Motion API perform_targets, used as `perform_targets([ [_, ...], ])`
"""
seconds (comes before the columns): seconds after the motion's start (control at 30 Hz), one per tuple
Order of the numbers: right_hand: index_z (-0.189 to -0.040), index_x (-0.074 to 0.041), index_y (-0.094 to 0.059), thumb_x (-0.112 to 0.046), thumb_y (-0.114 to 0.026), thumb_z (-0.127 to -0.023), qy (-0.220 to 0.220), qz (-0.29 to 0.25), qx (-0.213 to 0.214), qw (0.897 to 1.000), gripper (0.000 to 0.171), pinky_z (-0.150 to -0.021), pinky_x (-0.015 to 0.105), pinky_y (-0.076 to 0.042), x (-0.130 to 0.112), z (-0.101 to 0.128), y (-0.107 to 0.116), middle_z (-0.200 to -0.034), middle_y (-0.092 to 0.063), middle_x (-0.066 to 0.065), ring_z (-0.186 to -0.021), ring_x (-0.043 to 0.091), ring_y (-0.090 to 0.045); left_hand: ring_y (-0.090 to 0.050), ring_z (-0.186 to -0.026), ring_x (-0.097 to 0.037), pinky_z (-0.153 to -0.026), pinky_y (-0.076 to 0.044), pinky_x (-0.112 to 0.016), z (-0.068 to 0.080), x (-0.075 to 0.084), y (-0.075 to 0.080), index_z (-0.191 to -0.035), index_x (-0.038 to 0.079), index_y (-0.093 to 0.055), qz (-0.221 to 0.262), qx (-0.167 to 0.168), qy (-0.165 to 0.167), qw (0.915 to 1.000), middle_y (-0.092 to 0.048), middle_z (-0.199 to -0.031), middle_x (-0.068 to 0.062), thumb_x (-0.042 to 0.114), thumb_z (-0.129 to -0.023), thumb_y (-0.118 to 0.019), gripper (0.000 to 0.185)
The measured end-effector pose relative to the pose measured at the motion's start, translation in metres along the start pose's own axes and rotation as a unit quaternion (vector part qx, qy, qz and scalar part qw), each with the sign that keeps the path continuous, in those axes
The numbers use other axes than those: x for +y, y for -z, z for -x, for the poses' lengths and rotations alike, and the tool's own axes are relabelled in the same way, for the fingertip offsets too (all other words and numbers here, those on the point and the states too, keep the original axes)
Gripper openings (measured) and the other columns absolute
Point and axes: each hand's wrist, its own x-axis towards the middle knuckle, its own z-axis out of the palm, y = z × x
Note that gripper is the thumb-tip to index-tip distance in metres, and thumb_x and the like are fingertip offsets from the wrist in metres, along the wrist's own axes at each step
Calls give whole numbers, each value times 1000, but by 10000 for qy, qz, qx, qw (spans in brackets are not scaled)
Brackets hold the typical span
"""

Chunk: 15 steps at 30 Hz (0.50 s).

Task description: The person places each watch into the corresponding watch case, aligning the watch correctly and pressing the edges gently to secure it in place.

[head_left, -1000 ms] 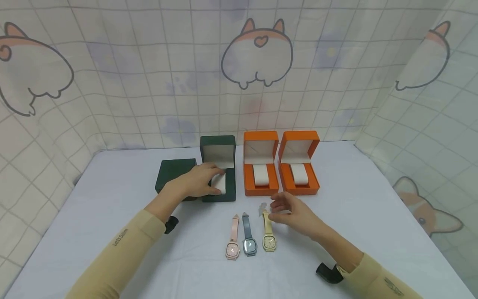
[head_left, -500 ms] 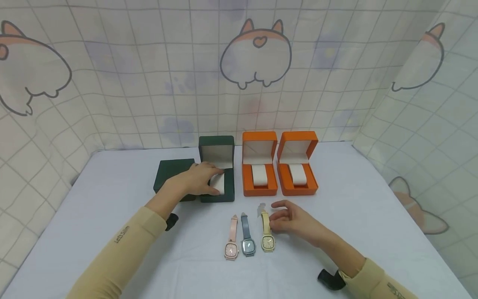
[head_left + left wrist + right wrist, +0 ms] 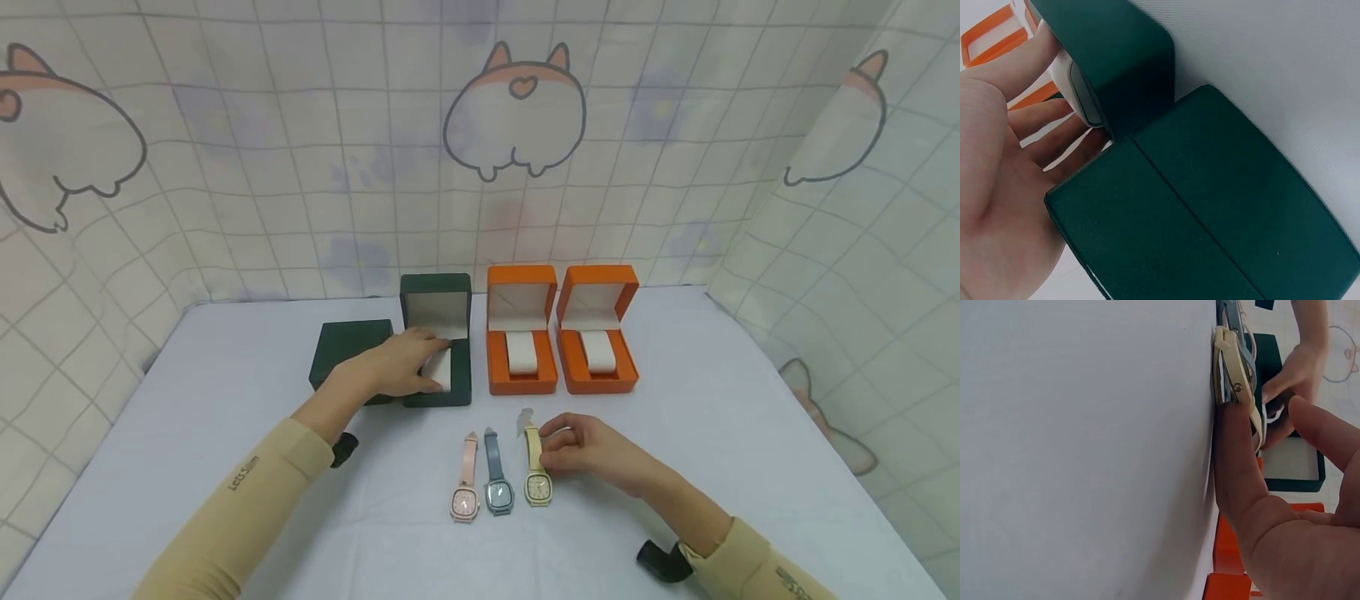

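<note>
My left hand (image 3: 433, 361) reaches into the open dark green box (image 3: 437, 300), thumb and fingers spanning its white cushion (image 3: 445, 369). In the left wrist view the left hand (image 3: 1035, 119) lies beside that open box (image 3: 1116, 56). My right hand (image 3: 546, 442) pinches the strap of the yellow watch (image 3: 537, 487), which lies flat on the table. In the right wrist view my thumb (image 3: 1235, 462) presses the yellow watch (image 3: 1225, 359) strap, with the index finger just above it. A blue watch (image 3: 498, 494) and a pink watch (image 3: 465, 502) lie left of it.
A closed dark green box (image 3: 348, 346) sits left of the open one, large in the left wrist view (image 3: 1210, 212). Two open orange boxes (image 3: 522, 333) (image 3: 597, 333) with white cushions stand to the right. A printed curtain (image 3: 517, 117) surrounds the white table (image 3: 712, 417).
My right hand has come down and left onto the yellow watch's strap and its fingers have closed on it. The left hand has stayed on the cushion.
</note>
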Motion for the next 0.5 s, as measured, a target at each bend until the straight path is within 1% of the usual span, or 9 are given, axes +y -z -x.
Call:
perform_targets([
  [0.17,-133,5,-54,-16,-74,-96,26,25,-65,10000,47,-87,31,-56,1,-2,-1,-102,-73,10,-90,24,-69,-45,-136,-34,-113,-40,-48,1,1,0,-153,3,-46,-17,15,-65,10000,-46,-151,-20,35,-95,-77,73],
  [0.27,-133,4,-54,-12,-76,-94,27,3,-141,9999,48,-84,31,-57,0,-1,-1,-100,-73,11,-86,24,-69,-49,-130,-32,-110,-44,-46,2,1,-1,-153,2,-45,-2,71,-105,9999,-46,-149,-20,35,-96,-76,73],
  [0.4,-134,4,-52,-6,-79,-89,40,-26,-254,9997,54,-82,32,-58,-2,-1,-2,-99,-71,12,-85,25,-68,-52,-119,-29,-104,-50,-43,2,2,-3,-153,1,-43,40,185,-148,9997,-47,-145,-19,34,-96,-75,73],
  [0.5,-137,2,-51,-4,-82,-86,34,105,-260,9996,60,-83,32,-58,-2,-1,-3,-100,-70,11,-87,25,-68,-53,-115,-28,-100,-52,-42,2,2,-4,-152,1,-43,40,251,-189,9995,-48,-142,-19,33,-96,-75,72],
])
